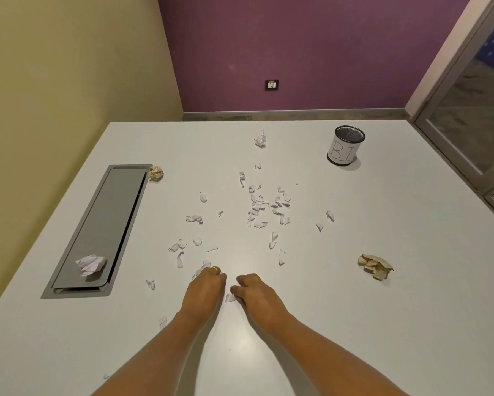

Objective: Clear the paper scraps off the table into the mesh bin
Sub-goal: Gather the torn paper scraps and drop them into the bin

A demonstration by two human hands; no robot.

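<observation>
Several small white paper scraps (265,205) lie scattered over the middle of the white table (397,324). Crumpled balls lie around them: a white ball (260,138) at the back, a tan ball (156,173) at the left, and a larger tan ball (375,266) at the right. The black mesh bin (342,152), wrapped in a white label, stands upright at the far right. My left hand (207,287) is curled over scraps at the near edge of the scatter, paper showing under its fingers. My right hand (254,294) pinches a scrap (230,297) on the tabletop beside it.
A grey recessed cable panel (108,212) runs along the table's left side, with a crumpled white ball (91,265) lying on its near end. Stray scraps lie near my left forearm. A glass door frame stands past the table's right edge.
</observation>
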